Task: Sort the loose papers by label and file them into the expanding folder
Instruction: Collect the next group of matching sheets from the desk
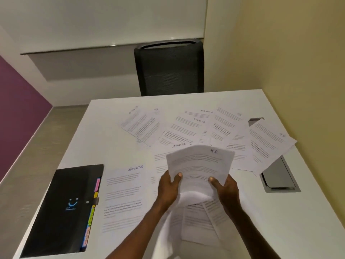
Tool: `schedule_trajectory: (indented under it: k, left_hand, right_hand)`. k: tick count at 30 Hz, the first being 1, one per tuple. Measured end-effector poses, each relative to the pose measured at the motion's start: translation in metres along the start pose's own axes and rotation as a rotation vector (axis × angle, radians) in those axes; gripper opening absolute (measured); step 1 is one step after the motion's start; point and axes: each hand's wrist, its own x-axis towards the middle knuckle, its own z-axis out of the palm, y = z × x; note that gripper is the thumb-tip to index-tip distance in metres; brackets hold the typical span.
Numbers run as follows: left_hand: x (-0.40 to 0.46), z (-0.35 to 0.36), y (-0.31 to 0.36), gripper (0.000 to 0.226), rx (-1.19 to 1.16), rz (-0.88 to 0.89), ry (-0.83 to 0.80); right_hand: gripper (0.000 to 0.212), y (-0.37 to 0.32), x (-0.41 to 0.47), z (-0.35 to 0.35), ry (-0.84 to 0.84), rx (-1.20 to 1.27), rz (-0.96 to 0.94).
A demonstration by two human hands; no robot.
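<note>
A sheet marked "HR" [200,165] is held up above the white table [104,131], bowed upward. My left hand [169,187] grips its lower left edge, thumb on top. My right hand [226,189] grips its lower right edge the same way. A sheet marked "SPORTS" [124,195] lies flat to the left of my hands. The black expanding folder [67,208] lies closed at the table's left edge, coloured tabs along its right side. Several more labelled sheets [188,128] are spread across the far half of the table. More papers [197,219] lie under my hands.
A black mesh office chair [169,68] stands behind the table's far edge. A grey cable hatch [280,176] is set into the table at the right, partly covered by papers. A yellow wall runs along the right, a purple one at left.
</note>
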Motion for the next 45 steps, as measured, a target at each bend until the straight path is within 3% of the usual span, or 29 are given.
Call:
schedule_trajectory:
  k: [7,12,15,19,23,26,28,30,34,37,40,45]
  left_hand:
    - [0.033,-0.027,0.016,0.032,-0.109,0.054,0.004]
    - [0.07,-0.072,0.016,0.037,-0.188,-0.07,0.084]
    - [0.087,-0.105,0.004,0.03,-0.253,-0.116,0.107]
    - [0.103,-0.148,-0.018,0.041,-0.546,-0.199,0.046]
    - [0.118,-0.175,-0.037,0.038,-0.657,-0.298,0.038]
    - [0.135,-0.192,-0.049,0.031,-0.661,-0.282,0.111]
    - [0.15,-0.203,-0.058,0.034,-0.631,-0.295,0.183]
    - [0.166,-0.214,-0.065,0.038,-0.6,-0.287,0.239]
    - [0.186,-0.227,-0.076,0.04,-0.564,-0.288,0.229]
    - [0.196,-0.228,-0.087,0.034,-0.557,-0.34,0.288]
    - [0.203,-0.228,-0.093,0.029,-0.514,-0.393,0.323]
    - [0.206,-0.236,-0.099,0.022,-0.477,-0.362,0.348]
  right_hand:
    - [0.026,-0.018,0.022,0.018,-0.048,-0.229,-0.021]
    - [0.011,-0.023,0.044,0.049,-0.153,-0.432,-0.011]
    - [0.015,-0.031,0.059,0.075,-0.227,-0.465,-0.018]
    - [0.021,-0.047,0.077,0.115,-0.371,-0.394,0.037]
    - [0.014,-0.048,0.103,0.156,-0.495,-0.401,0.076]
    - [0.034,-0.056,0.131,0.19,-0.623,-0.502,0.115]
    - [0.044,-0.062,0.16,0.215,-0.591,-0.555,0.154]
    - [0.037,-0.064,0.198,0.239,-0.442,-0.527,0.148]
    - [0.04,-0.07,0.282,0.278,-0.217,-0.706,-0.046]
    - [0.014,-0.074,0.334,0.302,-0.191,-0.765,-0.018]
    - [0.04,-0.068,0.379,0.319,-0.107,-0.787,-0.043]
    - [0.063,-0.06,0.415,0.342,-0.084,-1.006,0.05]
